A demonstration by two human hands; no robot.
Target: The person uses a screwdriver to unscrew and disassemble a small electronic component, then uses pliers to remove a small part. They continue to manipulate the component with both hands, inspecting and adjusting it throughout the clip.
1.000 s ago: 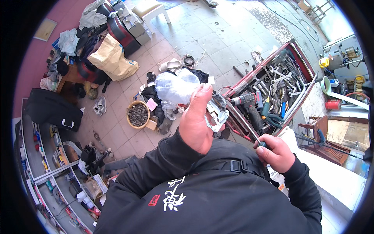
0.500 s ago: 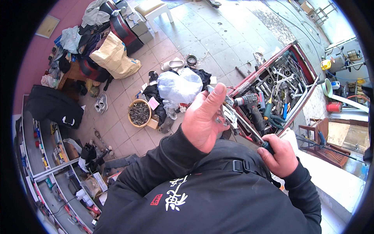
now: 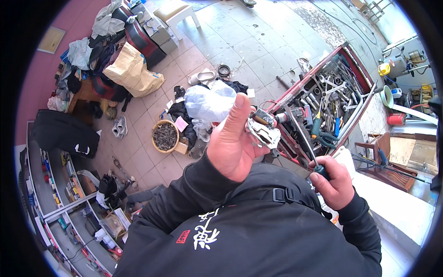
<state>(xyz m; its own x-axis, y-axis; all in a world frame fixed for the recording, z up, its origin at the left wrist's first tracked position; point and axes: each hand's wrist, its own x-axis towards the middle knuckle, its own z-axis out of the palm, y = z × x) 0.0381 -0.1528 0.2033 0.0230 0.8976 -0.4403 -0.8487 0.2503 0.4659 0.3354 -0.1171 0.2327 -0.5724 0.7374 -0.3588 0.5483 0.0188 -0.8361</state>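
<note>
My left hand (image 3: 232, 148), thumb pointing up, is closed around a small silvery metal part (image 3: 266, 132) in front of my belly. A brownish rounded piece shows at the part's upper side; its exact kind I cannot make out. To the right, my right hand (image 3: 338, 183) grips a screwdriver (image 3: 321, 170) by its dark green handle. Its thin shaft slants up and left, past the right side of the metal part and apart from it. Just beyond both hands lies a red tool drawer (image 3: 359, 68). A cordless drill (image 3: 302, 114) rests in it, partly hidden.
Wrenches (image 3: 336, 93), sockets and green-handled pliers (image 3: 327, 141) fill the drawer. On the tiled floor are a basket of dark bolts (image 3: 165, 135), a clear plastic bag (image 3: 208, 102) and a tan sack (image 3: 134, 71). Shelving (image 3: 64, 207) stands at left, a white ledge (image 3: 392, 203) at right.
The metal part has turned in my left hand, and more of its inside shows. The screwdriver's shaft has swung away from the part to a steeper slant.
</note>
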